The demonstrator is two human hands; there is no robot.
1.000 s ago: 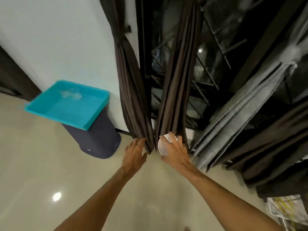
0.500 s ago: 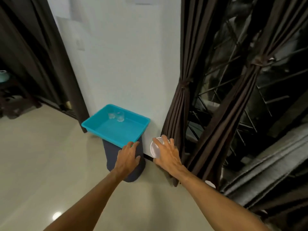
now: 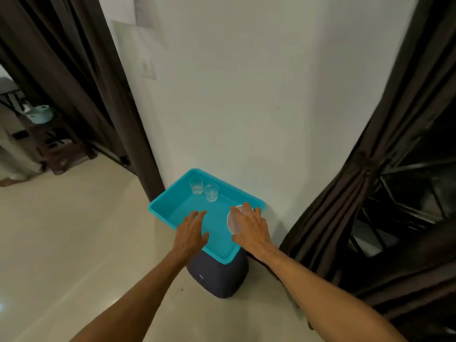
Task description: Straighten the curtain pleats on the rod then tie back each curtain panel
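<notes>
A dark brown curtain panel (image 3: 345,193) hangs at the right, gathered at mid-height by a tie-back (image 3: 362,164). Another dark brown curtain (image 3: 81,77) hangs loose at the left of the white wall. My right hand (image 3: 249,228) holds a white round cup (image 3: 233,220) over the right part of a turquoise tray (image 3: 160,211). My left hand (image 3: 192,230) hovers over the tray's near side, fingers spread, with nothing in it. Both hands are well away from the curtains.
The tray rests on a dark blue bin (image 3: 217,277) against the wall, with two clear glasses (image 3: 203,190) at its far end. A dark window with a metal grille (image 3: 407,193) lies behind the right curtain. Beige tiled floor (image 3: 61,243) spreads left.
The view swung left from the window curtains to the wall and tray. Both hands moved from the curtain hems to above the tray, the right one still holding the white cup.
</notes>
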